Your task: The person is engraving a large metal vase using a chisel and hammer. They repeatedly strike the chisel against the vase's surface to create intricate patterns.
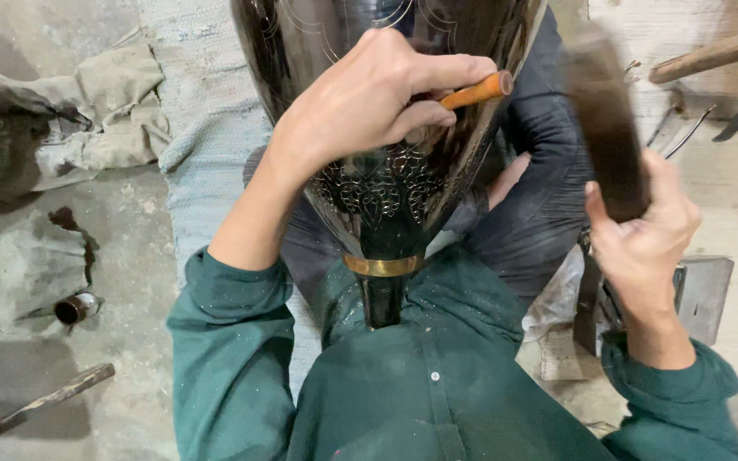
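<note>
- Dark polished metal vase (386, 196) sat at frame centre, narrow neck pointing at 6 o'clock into the person's chest, wide body running off the 12 o'clock edge.
- Engraved leaf pattern covered the lower body; a brass band (382, 265) ringed the neck just below it.
- Left hand (369, 98) was closed round an orange-handled tool (477, 90), fist resting against the vase face; handle end stuck out toward 3 o'clock. Tool tip was hidden behind the fingers, so contact point with the metal couldn't be told.
- Right hand (642, 230) at 3 o'clock gripped a dark wooden mallet (606, 128), head raised toward 1 o'clock and motion-blurred, well clear of the vase.
- Both forearms wore green sleeves (232, 341); the shirt was speckled with fine dust.
- Vase lay across the lap, dark trousers (548, 171) visible on its 3 o'clock side.
- Floor was grey concrete with a pale woven mat (202, 111) under the person.
- Crumpled cloth (113, 102) lay at 10 o'clock, a small metal cylinder (76, 307) at 9 o'clock, a wooden stick (40, 403) at 8 o'clock.
- More tool handles (711, 55) lay at 2 o'clock on the floor; a grey metal block (704, 290) sat near the right wrist.
</note>
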